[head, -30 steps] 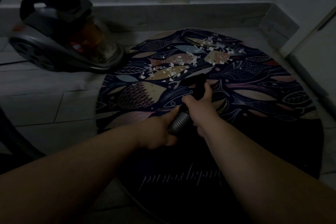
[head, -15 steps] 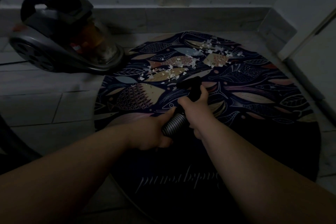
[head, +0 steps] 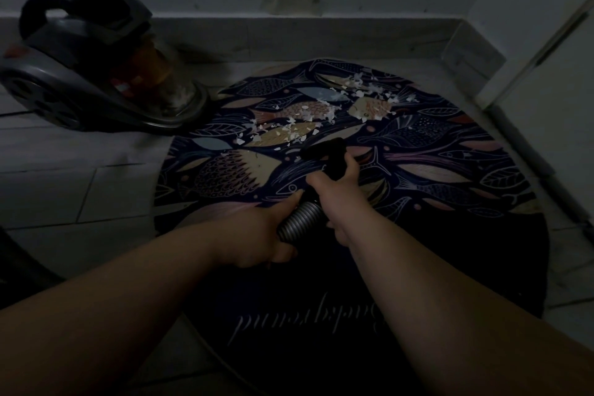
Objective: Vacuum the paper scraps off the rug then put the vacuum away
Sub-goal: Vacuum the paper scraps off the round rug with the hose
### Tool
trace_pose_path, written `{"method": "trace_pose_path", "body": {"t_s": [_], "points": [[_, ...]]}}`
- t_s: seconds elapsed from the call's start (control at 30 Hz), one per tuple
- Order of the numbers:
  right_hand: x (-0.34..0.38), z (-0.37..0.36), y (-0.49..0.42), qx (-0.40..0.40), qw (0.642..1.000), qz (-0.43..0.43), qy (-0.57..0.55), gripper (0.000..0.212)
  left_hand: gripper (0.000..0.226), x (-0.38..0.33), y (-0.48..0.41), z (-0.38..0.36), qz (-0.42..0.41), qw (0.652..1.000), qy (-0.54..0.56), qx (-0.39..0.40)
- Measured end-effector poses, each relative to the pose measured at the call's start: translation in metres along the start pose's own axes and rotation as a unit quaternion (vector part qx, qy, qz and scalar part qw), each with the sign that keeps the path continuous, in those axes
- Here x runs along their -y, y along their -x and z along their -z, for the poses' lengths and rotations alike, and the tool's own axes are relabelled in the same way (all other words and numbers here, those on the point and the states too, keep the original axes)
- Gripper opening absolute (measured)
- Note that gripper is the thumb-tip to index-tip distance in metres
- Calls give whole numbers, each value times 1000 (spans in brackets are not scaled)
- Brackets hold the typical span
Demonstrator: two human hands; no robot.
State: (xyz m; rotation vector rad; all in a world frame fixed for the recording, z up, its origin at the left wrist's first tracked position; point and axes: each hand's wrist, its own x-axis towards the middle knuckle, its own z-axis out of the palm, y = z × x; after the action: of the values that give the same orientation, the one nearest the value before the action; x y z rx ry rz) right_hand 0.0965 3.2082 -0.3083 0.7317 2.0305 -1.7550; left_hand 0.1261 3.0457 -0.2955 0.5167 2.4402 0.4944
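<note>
Hose (head: 299, 220) control at the start of a vacuuming pass, head view. The right hand (head: 337, 193) is wrapped round the black nozzle (head: 331, 157) near its tip. That forward grip probably serves to aim the mouth. The left hand (head: 254, 235) is curled round the ribbed hose just behind. It likely takes the weight and stops the flexible section from kinking or dragging the tip off line.

The nozzle points away from the person, across the round fish-patterned rug (head: 450, 170). Its mouth sits near the closest of the paper scraps (head: 291, 132). Whether it touches the rug cannot be told in this dim light.

The scraps lie in a loose band over the far half of the rug, beyond the nozzle. Judged from their number, most of the cleaning is yet to be done.

The vacuum body (head: 74, 87) stands on the tiled floor (head: 64, 190) at the left, just off the rug's edge. It is close enough for the hose to reach without strain.
</note>
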Motion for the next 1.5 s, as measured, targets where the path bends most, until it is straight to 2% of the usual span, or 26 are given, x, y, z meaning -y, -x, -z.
{"method": "trace_pose_path", "body": {"t_s": [0.47, 0.9, 1.2, 1.5], "points": [[-7, -27, 2, -18, 1000, 14, -4, 84, 103, 20, 10, -3, 8, 999, 32, 7], [-4, -61, 9, 33, 999, 25, -22, 85, 116, 58, 24, -10, -5, 998, 18, -52], [-1, -79, 11, 55, 998, 33, -15, 85, 113, 60, 43, -4, 12, 998, 27, -55], [6, -105, 12, 88, 996, 27, -9, 82, 98, 53, 69, 16, 66, 996, 44, -35]]}}
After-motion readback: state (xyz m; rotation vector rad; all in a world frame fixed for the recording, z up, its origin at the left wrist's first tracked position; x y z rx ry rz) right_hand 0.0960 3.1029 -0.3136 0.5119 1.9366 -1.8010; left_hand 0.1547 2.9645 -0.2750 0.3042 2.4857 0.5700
